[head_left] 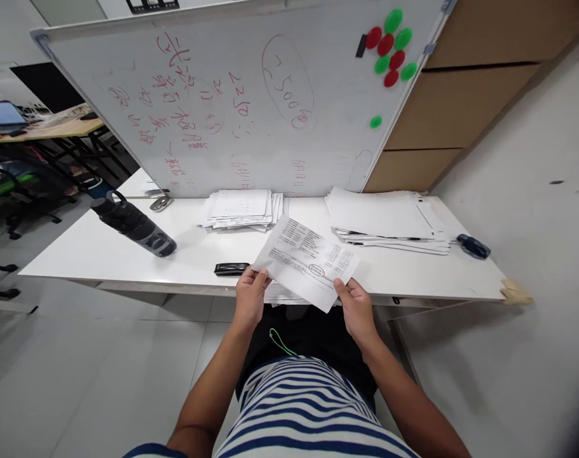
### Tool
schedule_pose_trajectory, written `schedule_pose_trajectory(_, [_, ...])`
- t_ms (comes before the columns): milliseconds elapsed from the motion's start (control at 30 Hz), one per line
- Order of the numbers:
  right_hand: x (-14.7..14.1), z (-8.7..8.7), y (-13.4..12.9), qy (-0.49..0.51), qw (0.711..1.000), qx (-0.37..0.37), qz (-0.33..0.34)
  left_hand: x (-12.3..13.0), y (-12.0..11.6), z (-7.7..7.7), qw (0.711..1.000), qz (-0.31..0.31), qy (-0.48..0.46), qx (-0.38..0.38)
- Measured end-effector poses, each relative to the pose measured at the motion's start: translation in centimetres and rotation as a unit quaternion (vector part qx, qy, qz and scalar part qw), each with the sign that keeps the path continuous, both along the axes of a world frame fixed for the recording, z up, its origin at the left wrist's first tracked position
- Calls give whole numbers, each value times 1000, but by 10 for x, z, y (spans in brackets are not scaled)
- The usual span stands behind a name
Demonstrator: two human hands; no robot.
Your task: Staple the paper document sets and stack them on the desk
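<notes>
A printed sheet of paper point(304, 264), with rows of text and an oval stamp, is held up tilted above the table's front edge. My left hand point(252, 294) pinches its lower left corner, thumb on top. On its lower right edge my right hand point(356, 306) grips it the same way. Beneath the sheet, partly hidden, lies a stack of papers point(284, 294) at the table edge. A black stapler point(231, 269) rests just left of my left hand. Farther back are a pile of papers point(241, 208) and a wider paper pile point(379, 216) to the right.
On the white table point(103, 245) a dark water bottle point(134, 226) stands at left, near a grey oval object point(161, 203). A dark blue object point(473, 246) sits at the right end. Behind rises a whiteboard point(213, 95) with magnets, beside cardboard boxes point(470, 95).
</notes>
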State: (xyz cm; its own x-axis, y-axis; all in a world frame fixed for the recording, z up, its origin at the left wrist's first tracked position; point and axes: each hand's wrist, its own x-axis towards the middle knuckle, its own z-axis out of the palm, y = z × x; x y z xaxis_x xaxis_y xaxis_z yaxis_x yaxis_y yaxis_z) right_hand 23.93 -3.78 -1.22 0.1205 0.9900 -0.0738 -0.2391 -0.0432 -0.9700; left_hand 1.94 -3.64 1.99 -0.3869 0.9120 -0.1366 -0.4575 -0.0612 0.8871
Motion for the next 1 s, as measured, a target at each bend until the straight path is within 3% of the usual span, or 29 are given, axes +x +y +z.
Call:
schedule_pose_trajectory(433, [1,1,1,-52,999,5,5,-15,-3,6,999,-7,37,-6])
schedule_pose_trajectory(500, [4,6,5,-81,997,16,11,-26,-2,12,997,-42,65,-27])
schedule_pose_trajectory(633, [13,20,15,-155,985,59,44,-51,3,27,973,-190,131,-31])
schedule_pose_trajectory(700, [16,24,21,-198,975,86,55,-58,8,27,964,-213,157,-25])
schedule_pose_trajectory(833, [11,20,26,-263,949,152,84,-49,16,5,972,-169,156,-46])
schedule_pose_trajectory(1000, [0,12,13,-318,923,191,106,-20,1,-24,979,-44,184,-79])
